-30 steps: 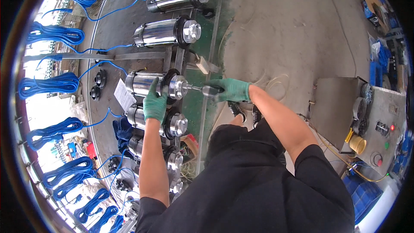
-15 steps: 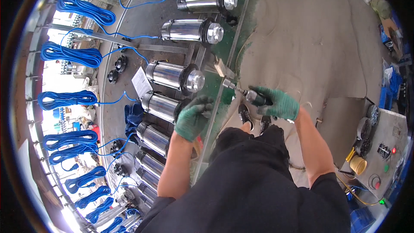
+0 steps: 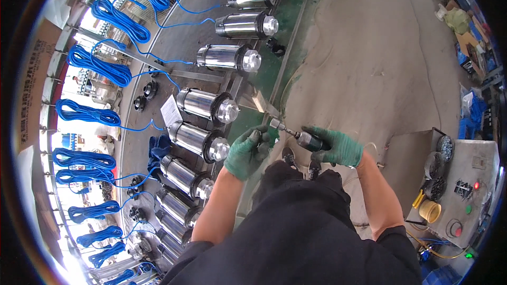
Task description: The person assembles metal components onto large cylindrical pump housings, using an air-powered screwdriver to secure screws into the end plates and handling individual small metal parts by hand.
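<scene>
My right hand (image 3: pixel 342 148), in a green glove, grips a power driver (image 3: pixel 308 140) with a dark body and a long metal socket that points up and left over the floor. Close to the socket's end, my left hand (image 3: pixel 247 154), gloved the same way, has its fingers curled together. Whatever may lie between those fingers is too small to name. Just left of that hand lies a shiny cylindrical pump motor (image 3: pixel 191 138) with a black collar and a silver end. Another motor (image 3: pixel 203 104) rests beyond it.
More motors (image 3: pixel 224 57) line the bench on the left, joined to hanging coils of blue cable (image 3: pixel 87 112). A paper sheet (image 3: pixel 170 111) and dark blue cloth (image 3: pixel 158 148) lie there. On the right stands a grey cart (image 3: pixel 478 161) with round bins of small parts (image 3: pixel 434 166).
My left hand has risen and come closer to the driver's socket. The driver stays in my right hand. The view has shifted, so the bench and motors appear lower.
</scene>
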Available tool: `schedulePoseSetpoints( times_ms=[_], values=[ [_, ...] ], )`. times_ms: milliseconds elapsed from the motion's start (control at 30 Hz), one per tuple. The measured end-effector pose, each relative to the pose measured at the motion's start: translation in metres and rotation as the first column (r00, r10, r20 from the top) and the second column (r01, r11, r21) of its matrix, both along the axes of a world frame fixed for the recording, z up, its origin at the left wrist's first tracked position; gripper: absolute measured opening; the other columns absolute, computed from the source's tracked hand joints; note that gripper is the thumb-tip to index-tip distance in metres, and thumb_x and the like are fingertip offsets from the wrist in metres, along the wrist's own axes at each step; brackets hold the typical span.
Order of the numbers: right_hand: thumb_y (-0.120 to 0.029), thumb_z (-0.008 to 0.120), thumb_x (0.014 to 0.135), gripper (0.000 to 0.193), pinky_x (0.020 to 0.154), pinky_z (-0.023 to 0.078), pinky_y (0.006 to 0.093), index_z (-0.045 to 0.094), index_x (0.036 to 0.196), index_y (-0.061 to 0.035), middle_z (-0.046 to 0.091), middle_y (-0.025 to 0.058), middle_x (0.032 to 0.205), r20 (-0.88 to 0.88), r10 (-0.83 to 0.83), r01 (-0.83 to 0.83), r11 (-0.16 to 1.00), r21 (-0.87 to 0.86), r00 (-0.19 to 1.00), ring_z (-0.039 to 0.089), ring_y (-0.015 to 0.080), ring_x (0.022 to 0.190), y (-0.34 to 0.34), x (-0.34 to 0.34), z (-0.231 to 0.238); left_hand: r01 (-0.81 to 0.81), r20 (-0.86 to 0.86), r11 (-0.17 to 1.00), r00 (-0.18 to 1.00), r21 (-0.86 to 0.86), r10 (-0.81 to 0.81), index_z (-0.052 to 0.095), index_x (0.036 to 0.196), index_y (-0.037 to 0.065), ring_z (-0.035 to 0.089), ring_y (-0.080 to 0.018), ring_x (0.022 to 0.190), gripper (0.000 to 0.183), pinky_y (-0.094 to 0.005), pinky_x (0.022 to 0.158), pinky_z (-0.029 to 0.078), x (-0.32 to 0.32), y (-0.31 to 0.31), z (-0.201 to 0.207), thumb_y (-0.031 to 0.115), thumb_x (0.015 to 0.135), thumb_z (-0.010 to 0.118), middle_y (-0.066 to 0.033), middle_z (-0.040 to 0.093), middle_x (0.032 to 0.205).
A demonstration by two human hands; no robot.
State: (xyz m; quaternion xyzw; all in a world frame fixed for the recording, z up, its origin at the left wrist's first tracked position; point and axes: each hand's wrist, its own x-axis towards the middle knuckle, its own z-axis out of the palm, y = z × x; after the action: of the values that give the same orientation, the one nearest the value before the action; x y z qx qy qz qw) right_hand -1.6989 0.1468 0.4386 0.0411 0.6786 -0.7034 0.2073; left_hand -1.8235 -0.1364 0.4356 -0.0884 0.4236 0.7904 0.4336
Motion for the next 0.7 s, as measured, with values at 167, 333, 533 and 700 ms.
schedulePoseSetpoints(
  times_ms=[167,333,533,700],
  values=[
    [-0.018,0.083,0.083,0.076,0.09,0.054,0.0315,0.049,0.151,-0.0092,0.073,0.0073,0.109,-0.109,0.04,-0.026,0.992,0.122,0.993,0.063,0.0092,0.096,0.009,0.012,-0.004,0.11,-0.201,0.994,0.974,-0.007,-0.109,0.049,0.144,0.0,0.043,-0.0071,0.058,0.057,-0.0208,0.049,0.03,0.002,0.016,0.017,0.035,0.101,0.064,0.0013,0.056,0.08],
    [-0.015,0.085,0.078,0.077,0.084,0.054,0.0313,0.052,0.148,-0.0114,0.074,0.0102,0.104,-0.217,0.153,-0.088,0.956,0.28,0.964,0.062,0.0082,0.087,0.022,0.0,0.01,0.26,-0.264,0.964,0.927,-0.059,-0.267,0.047,0.147,-0.002,0.041,-0.0076,0.056,0.06,-0.023,0.048,0.028,-0.012,0.019,0.027,0.036,0.102,0.06,0.0009,0.051,0.072],
    [-0.012,0.086,0.076,0.082,0.086,0.054,0.0307,0.051,0.15,-0.0124,0.075,0.0103,0.11,-0.21,0.154,-0.104,0.967,0.233,0.965,0.062,0.0081,0.09,0.038,-0.029,0.009,0.407,-0.207,0.913,0.892,-0.017,-0.401,0.045,0.149,-0.002,0.039,-0.0076,0.054,0.062,-0.0239,0.049,0.027,-0.049,0.031,0.014,0.037,0.103,0.058,0.0015,0.049,0.069],
    [-0.011,0.085,0.077,0.082,0.087,0.054,0.0303,0.049,0.151,-0.012,0.075,0.0079,0.113,-0.111,0.18,-0.153,0.965,0.214,0.977,0.062,0.0082,0.092,0.051,-0.073,0.012,0.343,0.06,0.892,0.925,0.294,-0.375,0.041,0.152,0.0,0.041,-0.0087,0.051,0.062,-0.0262,0.048,0.029,-0.08,0.046,0.001,0.034,0.103,0.058,-0.0009,0.044,0.062]
  ],
)
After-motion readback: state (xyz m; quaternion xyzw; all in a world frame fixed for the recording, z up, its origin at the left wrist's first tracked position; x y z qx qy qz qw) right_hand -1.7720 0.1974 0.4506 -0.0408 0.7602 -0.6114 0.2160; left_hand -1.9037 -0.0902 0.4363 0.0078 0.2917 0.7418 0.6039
